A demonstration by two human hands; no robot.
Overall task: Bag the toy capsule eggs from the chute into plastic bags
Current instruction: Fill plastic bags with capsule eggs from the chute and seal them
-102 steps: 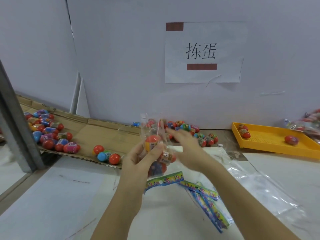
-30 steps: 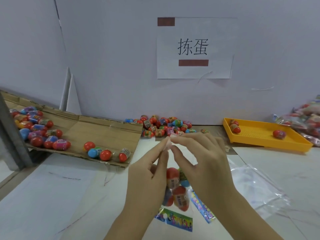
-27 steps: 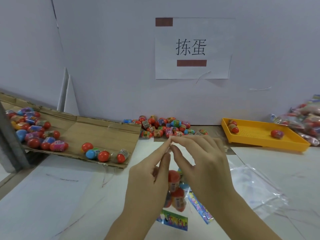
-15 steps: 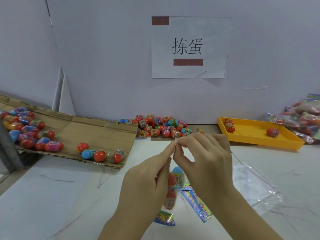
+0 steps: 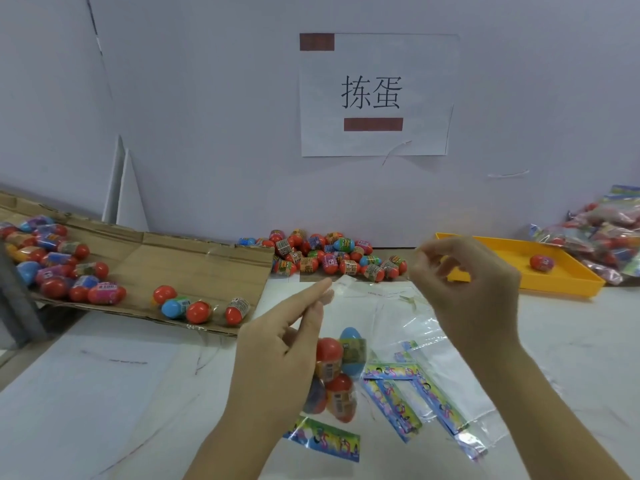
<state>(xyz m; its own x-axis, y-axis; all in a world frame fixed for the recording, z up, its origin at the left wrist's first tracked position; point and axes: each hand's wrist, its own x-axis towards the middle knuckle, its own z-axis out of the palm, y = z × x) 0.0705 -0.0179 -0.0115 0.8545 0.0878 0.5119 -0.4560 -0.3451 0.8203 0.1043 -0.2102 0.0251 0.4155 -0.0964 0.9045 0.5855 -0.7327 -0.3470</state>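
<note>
Here the left hand [image 5: 277, 358] pinches the plastic bag [image 5: 346, 405] by its top. Its capsule eggs [image 5: 329, 351] hang below the fingertips, above the tabletop [image 5: 104, 393] toward the near edge. The right hand [image 5: 474, 292] is curled apart; whether it holds anything is unclear.

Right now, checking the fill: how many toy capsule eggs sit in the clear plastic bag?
4 in the clear plastic bag: upper red egg, blue egg beside it, lower red egg, dark blue egg lower left. The left hand may hide more.

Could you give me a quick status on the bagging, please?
Left hand pinches top of plastic bag, capsule eggs inside. Right hand apart, fingers curled, grip unclear. Spare bags lie beneath; nothing blocking.
</note>
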